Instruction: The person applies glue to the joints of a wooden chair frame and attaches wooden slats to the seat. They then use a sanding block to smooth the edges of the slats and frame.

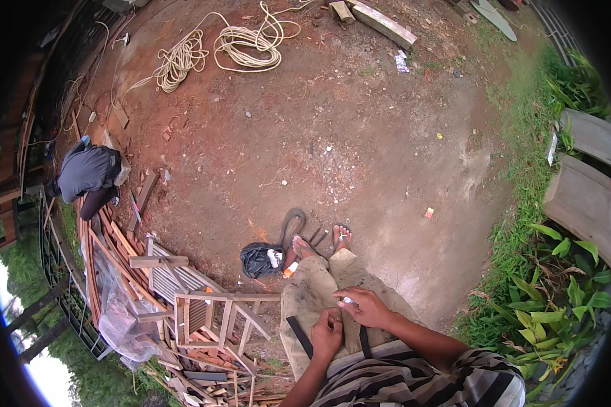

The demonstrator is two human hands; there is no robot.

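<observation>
My left hand [327, 334] is held over my lap with its fingers curled, and what they hold, if anything, is hidden. Just to its right, my right hand [368, 307] pinches a small white object [347, 300], too small to name for certain. The two hands are close together above my khaki trousers [305, 288]. One dark strap [299, 336] lies on the trousers beside my left hand, and another dark strap [365, 342] lies below my right hand. My feet in sandals [343, 237] stand on the bare ground.
A black plastic bag [256, 260] sits left of my feet. Wooden frames [227, 297] and stacked timber [125, 261] fill the lower left, where a person [88, 169] bends down. Coiled ropes [251, 49] and a beam [383, 24] lie far ahead; plants [557, 319] grow at right.
</observation>
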